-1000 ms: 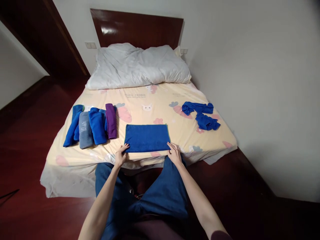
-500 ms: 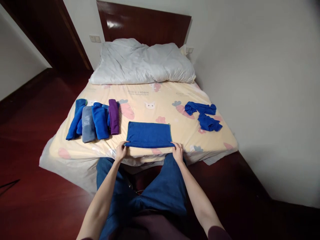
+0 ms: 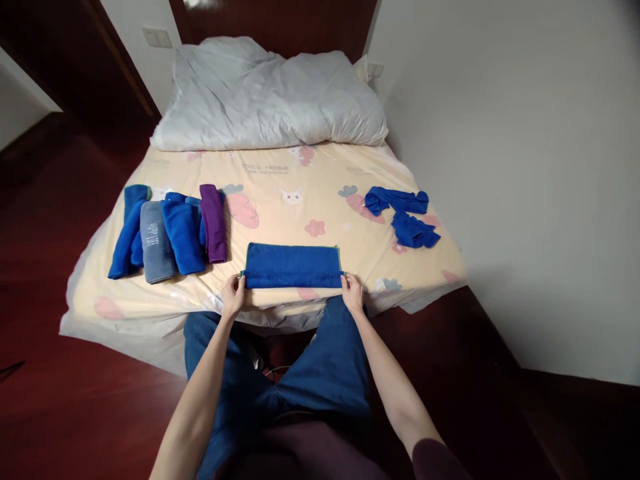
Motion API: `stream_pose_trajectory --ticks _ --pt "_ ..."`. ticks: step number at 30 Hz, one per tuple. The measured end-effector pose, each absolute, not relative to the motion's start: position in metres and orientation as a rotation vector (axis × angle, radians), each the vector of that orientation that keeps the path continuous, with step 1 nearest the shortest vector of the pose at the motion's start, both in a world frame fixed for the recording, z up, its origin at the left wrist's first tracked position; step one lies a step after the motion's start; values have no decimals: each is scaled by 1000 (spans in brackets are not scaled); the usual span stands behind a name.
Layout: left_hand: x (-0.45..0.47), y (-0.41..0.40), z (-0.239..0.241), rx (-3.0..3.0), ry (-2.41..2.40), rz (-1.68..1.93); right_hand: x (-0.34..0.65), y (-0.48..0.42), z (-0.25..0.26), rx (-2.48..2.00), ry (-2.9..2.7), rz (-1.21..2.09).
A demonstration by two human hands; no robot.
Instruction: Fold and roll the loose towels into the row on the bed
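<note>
A blue towel with green edging lies flat on the bed, its near edge turned over into a narrow strip. My left hand pinches the left end of that strip between thumb and fingers. At the opposite end, my right hand grips the strip's right corner the same way. Left of the towel rests a group of rolled towels: a purple roll, a grey roll with white lettering and several blue rolls.
Two crumpled blue cloths lie on the right of the bed. A grey-white quilt is heaped at the head end, before a dark headboard. A wall stands at the right.
The towel's near edge has been turned over further, making a distinct strip along the front. Both hands still hold its ends. The view has tilted down slightly.
</note>
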State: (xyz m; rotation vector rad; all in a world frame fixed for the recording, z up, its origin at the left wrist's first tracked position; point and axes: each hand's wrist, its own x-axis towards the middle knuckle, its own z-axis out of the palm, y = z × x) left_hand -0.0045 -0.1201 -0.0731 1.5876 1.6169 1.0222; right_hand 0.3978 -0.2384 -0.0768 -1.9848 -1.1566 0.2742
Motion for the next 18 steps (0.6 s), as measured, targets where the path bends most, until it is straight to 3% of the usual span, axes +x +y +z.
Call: stream_pose_trajectory --ticks 18 --pt "6 -115 -60 1783 1719 940 400 -239 -87 -1958 -1109 210"
